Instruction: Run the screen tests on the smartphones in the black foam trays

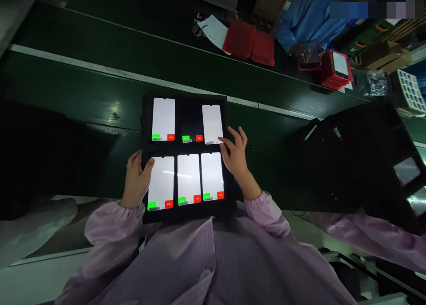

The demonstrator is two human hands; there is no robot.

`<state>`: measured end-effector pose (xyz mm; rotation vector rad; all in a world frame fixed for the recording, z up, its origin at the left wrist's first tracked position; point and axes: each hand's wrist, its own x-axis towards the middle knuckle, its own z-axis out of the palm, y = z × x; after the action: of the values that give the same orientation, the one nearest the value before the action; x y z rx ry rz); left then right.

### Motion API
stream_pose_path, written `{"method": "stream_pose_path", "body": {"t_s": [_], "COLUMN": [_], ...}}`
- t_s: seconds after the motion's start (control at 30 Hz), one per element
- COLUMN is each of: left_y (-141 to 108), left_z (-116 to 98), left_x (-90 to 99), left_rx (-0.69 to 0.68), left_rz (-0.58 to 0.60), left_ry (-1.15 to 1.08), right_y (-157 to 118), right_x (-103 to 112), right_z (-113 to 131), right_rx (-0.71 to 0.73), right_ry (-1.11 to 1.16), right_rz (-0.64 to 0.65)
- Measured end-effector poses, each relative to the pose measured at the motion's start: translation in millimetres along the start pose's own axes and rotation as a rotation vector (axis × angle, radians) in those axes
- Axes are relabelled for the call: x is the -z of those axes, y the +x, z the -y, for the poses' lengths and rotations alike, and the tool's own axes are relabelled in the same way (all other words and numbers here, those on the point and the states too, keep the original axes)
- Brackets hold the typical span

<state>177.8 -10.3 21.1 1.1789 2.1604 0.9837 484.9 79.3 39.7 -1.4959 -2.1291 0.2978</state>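
A black tray (146,114) lies in front of me with several phones set in two rows, most with lit white screens and green and red "Fail" buttons. The top middle phone (191,119) has a dark screen. My left hand (136,178) grips the tray's left edge, its thumb over the upper corner of the bottom left phone (161,181). My right hand (237,154) is open, fingers spread. Its index fingertip is at the lower right corner of the top right phone (212,122), whose white screen shows no coloured buttons.
The green workbench (266,172) runs across the view. Toward the back are red folders (239,39), a red stack (336,70) and a blue cloth (306,17). Another dark tray (362,141) with lit screens is at the right, near a co-worker's pink sleeve (376,234).
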Motion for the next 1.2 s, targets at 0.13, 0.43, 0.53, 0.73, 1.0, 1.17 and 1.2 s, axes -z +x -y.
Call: {"method": "stream_pose_path", "body": {"t_s": [0.13,0.43,0.53,0.73,1.0,1.17,1.2], "left_y": [2,-10,-12,-13,-13,-12,-12], "left_z": [2,3,0,-3,-7,-7,-7], "left_x": [-6.2,-8.7,-6.5,-5.5,-4.2,-4.2,-4.3], "left_rx": [-0.058,-0.078,-0.062,-0.034,-0.029,-0.023,-0.024], "left_rz": [-0.004,0.015,0.036,0.041,0.059,0.056,0.056], "left_ry": [0.020,0.018,0.017,-0.008,-0.010,-0.011,-0.011], "right_y": [35,31,27,28,29,28,27], "right_x": [-17,-15,-16,-19,-19,-16,-14], "right_z": [13,-2,-4,-4,-2,-3,-3], "right_rx": [0.067,0.009,-0.019,-0.045,-0.077,-0.063,-0.050], "right_ry": [-0.042,-0.069,-0.059,-0.111,-0.084,-0.065,-0.067], "right_rz": [0.116,0.080,0.060,0.056,0.052,0.053,0.048]}}
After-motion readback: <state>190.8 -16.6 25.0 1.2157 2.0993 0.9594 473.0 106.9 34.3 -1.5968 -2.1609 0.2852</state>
